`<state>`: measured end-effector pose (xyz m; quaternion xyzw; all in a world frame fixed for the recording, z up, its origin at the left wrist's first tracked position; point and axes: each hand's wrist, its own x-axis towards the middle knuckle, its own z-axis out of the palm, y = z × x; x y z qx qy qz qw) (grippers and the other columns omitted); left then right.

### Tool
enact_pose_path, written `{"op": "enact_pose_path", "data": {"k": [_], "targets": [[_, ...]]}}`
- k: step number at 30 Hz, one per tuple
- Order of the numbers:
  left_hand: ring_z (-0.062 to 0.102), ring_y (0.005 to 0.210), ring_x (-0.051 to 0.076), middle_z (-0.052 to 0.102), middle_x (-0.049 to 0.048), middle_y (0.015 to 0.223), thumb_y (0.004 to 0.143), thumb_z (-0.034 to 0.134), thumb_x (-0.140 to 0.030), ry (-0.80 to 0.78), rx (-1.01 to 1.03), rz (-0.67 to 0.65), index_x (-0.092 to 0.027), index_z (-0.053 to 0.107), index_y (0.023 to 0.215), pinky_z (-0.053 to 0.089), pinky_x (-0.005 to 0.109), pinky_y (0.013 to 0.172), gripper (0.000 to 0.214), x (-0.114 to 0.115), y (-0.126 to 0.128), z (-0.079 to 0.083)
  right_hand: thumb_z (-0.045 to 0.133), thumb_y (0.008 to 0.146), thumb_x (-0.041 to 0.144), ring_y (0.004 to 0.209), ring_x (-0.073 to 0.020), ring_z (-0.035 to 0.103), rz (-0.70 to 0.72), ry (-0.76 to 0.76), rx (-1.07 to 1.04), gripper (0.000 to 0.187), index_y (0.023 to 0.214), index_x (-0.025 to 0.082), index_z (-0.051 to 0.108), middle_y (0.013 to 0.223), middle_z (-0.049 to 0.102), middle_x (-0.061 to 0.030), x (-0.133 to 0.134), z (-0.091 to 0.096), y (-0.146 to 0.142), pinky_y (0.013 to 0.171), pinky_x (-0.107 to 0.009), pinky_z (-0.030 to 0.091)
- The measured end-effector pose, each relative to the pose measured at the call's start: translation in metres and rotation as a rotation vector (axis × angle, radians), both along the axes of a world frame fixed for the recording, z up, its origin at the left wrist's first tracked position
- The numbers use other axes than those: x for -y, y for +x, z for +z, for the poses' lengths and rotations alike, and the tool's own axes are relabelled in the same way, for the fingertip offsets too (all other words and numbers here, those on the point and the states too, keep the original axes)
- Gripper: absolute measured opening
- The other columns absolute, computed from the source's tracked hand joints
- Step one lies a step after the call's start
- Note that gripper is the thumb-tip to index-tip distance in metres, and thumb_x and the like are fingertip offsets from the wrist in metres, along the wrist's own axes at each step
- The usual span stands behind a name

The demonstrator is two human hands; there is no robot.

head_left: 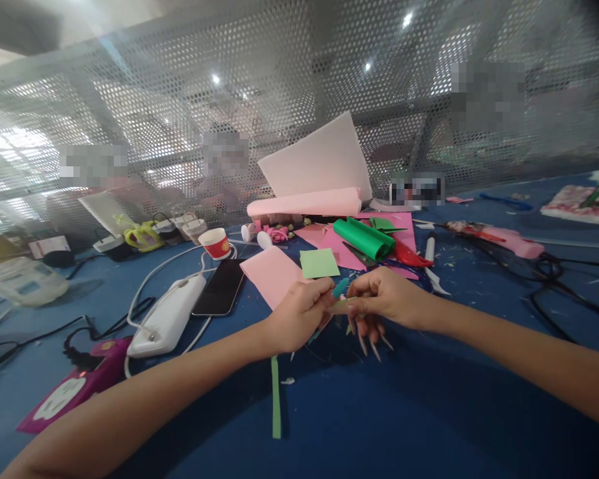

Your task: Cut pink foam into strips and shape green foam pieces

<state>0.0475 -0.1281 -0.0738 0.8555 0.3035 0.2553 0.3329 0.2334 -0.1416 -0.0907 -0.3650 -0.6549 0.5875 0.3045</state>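
Note:
My left hand (299, 316) is closed in a pinch in the middle of the view, on a pale green paper strip (347, 306). Thumb and forefinger of my right hand (384, 303) pinch the same strip from the other side, while its long-nailed lower fingers hang down. A small teal piece (340, 287) shows at my left fingertips; its kind I cannot make out. Below my left hand, a light green paper strip (276, 399) runs down over the blue table; whether it joins the held strip is hidden. Just beyond my hands lie a square of green paper (319, 263) and a pink sheet (274, 276).
To the left are a black phone (220, 287), a white power bank (168, 316), a paper cup (214, 243) and a magenta power strip (87, 386) with cables. Behind stand a green roll (363, 239) and a pink roll (304, 201). A pink glue gun (509, 239) lies right.

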Motion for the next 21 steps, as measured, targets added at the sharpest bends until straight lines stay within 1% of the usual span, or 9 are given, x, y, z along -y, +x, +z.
{"op": "enact_pose_path", "data": {"k": [2, 6, 9, 11, 14, 16, 18, 21], "targets": [[0.041, 0.039, 0.006, 0.046, -0.0052, 0.043, 0.091, 0.035, -0.026, 0.032, -0.023, 0.004, -0.019, 0.04, 0.062, 0.031, 0.019, 0.042, 0.03, 0.0, 0.0, 0.0, 0.068, 0.071, 0.043, 0.036, -0.009, 0.058, 0.0, 0.01, 0.007, 0.032, 0.07, 0.013, 0.061, 0.061, 0.069, -0.0035, 0.0, 0.001, 0.001, 0.036, -0.017, 0.044], [0.042, 0.043, 0.007, 0.046, -0.0045, 0.047, 0.092, 0.033, -0.027, 0.131, -0.099, -0.021, -0.019, 0.039, 0.064, 0.032, 0.021, 0.046, 0.03, 0.002, -0.002, -0.001, 0.068, 0.072, 0.041, 0.045, -0.0119, 0.063, -0.005, 0.03, 0.07, 0.029, 0.073, 0.012, 0.064, 0.07, 0.072, -0.0069, 0.002, 0.005, 0.002, 0.04, -0.018, 0.047], [0.044, 0.048, 0.009, 0.048, -0.0033, 0.052, 0.093, 0.03, -0.03, 0.202, -0.138, -0.043, -0.019, 0.042, 0.067, 0.034, 0.021, 0.05, 0.031, 0.003, -0.003, -0.001, 0.07, 0.071, 0.039, 0.048, -0.0138, 0.065, -0.004, 0.012, 0.113, 0.027, 0.071, 0.012, 0.067, 0.069, 0.072, -0.0071, 0.003, 0.01, 0.003, 0.044, -0.02, 0.049], [0.044, 0.049, 0.009, 0.048, -0.0029, 0.054, 0.093, 0.03, -0.029, 0.218, -0.155, -0.045, -0.019, 0.043, 0.068, 0.034, 0.022, 0.051, 0.03, 0.004, -0.003, -0.001, 0.07, 0.07, 0.039, 0.049, -0.0143, 0.065, -0.004, 0.0, 0.137, 0.027, 0.069, 0.012, 0.067, 0.067, 0.071, -0.007, 0.004, 0.011, 0.004, 0.046, -0.021, 0.051], [0.044, 0.05, 0.009, 0.048, -0.003, 0.055, 0.093, 0.03, -0.027, 0.215, -0.169, -0.053, -0.018, 0.043, 0.068, 0.035, 0.021, 0.052, 0.029, 0.003, -0.003, -0.002, 0.069, 0.07, 0.043, 0.048, -0.0139, 0.065, 0.009, 0.025, 0.165, 0.031, 0.07, 0.012, 0.068, 0.064, 0.07, -0.0068, 0.004, 0.011, 0.004, 0.047, -0.022, 0.051], [0.044, 0.049, 0.008, 0.048, -0.0033, 0.054, 0.093, 0.03, -0.027, 0.201, -0.148, -0.047, -0.018, 0.041, 0.067, 0.035, 0.021, 0.051, 0.03, 0.002, -0.002, -0.003, 0.069, 0.07, 0.045, 0.05, -0.014, 0.065, 0.003, 0.051, 0.147, 0.033, 0.071, 0.012, 0.067, 0.064, 0.07, -0.0065, 0.004, 0.01, 0.003, 0.048, -0.022, 0.052], [0.043, 0.044, 0.006, 0.047, -0.0046, 0.051, 0.093, 0.031, -0.029, 0.161, -0.102, -0.007, -0.018, 0.039, 0.065, 0.034, 0.019, 0.047, 0.031, 0.0, -0.002, -0.005, 0.068, 0.07, 0.046, 0.052, -0.0144, 0.066, -0.019, 0.063, 0.107, 0.033, 0.071, 0.013, 0.065, 0.067, 0.071, -0.0066, 0.003, 0.009, 0.002, 0.048, -0.022, 0.052], [0.04, 0.035, 0.005, 0.045, -0.007, 0.046, 0.092, 0.033, -0.032, 0.047, -0.025, 0.075, -0.019, 0.038, 0.066, 0.031, 0.016, 0.039, 0.03, -0.004, -0.003, -0.007, 0.072, 0.066, 0.044, 0.053, -0.0148, 0.066, -0.051, 0.072, 0.105, 0.035, 0.078, 0.013, 0.063, 0.072, 0.071, -0.0066, 0.001, 0.008, 0.002, 0.045, -0.02, 0.05]]}}
